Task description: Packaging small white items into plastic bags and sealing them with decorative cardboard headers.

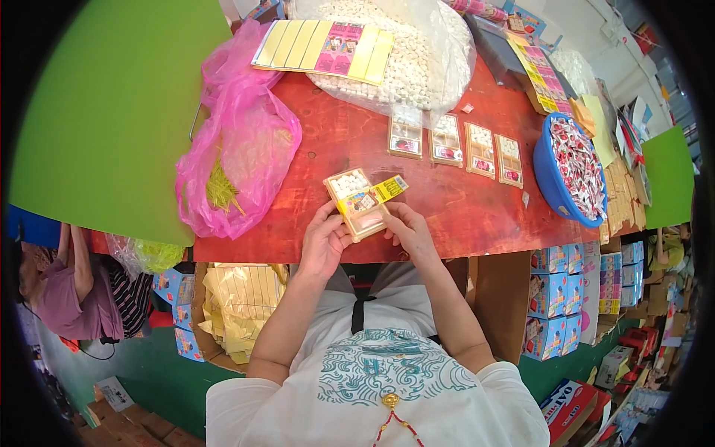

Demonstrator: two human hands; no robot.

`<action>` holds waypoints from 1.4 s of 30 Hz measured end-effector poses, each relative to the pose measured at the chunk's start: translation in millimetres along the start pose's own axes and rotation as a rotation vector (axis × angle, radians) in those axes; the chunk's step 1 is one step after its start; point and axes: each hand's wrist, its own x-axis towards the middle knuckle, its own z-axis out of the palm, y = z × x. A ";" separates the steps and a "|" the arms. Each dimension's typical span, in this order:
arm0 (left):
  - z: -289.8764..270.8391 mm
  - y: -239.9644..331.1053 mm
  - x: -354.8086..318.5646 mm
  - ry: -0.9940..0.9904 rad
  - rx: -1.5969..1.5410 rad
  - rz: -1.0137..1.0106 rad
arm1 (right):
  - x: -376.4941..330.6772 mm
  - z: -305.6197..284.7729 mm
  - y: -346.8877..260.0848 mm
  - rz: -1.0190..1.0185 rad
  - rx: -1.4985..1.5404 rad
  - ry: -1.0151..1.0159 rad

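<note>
Just in front of me, at the near edge of the red table, is a small clear plastic tray with white candy pieces in its far part. My left hand grips its left side, thumb and fingers closed on the edge. A yellow and pink printed label lies across the tray's middle. The label's yellow end sticks out past the right side. My right hand pinches the tray's lower right edge; some of its fingertips are hidden. Filled trays stand in a row farther right.
At the back lies a big clear bag of white candies, a label sheet on top. On the left is a pink plastic bag with yellow strips. A blue basin of small packets stands right. Below are a carton and boxes.
</note>
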 end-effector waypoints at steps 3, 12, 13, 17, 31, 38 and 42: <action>-4.3 4.0 2.0 0.040 0.018 0.033 | 0.8 -5.5 3.4 0.010 0.019 -0.042; -13.1 18.6 -2.9 0.163 0.228 0.112 | -3.8 -4.4 6.2 -0.615 -0.827 0.291; -10.0 22.1 -5.0 0.181 0.319 0.144 | -4.9 -0.3 -1.7 -0.615 -0.827 0.287; -9.4 33.0 -6.9 0.183 0.474 0.153 | 8.4 11.5 -15.6 -0.867 -1.169 0.321; -6.7 42.7 -26.7 0.284 1.748 0.467 | 35.2 19.3 -34.5 -1.084 -1.248 0.237; 4.0 16.3 -8.7 0.174 1.860 0.639 | 35.7 36.1 -56.4 -1.166 -1.279 0.168; 2.3 13.3 -4.3 0.192 1.808 0.717 | 37.3 42.9 -66.8 -1.183 -1.263 0.116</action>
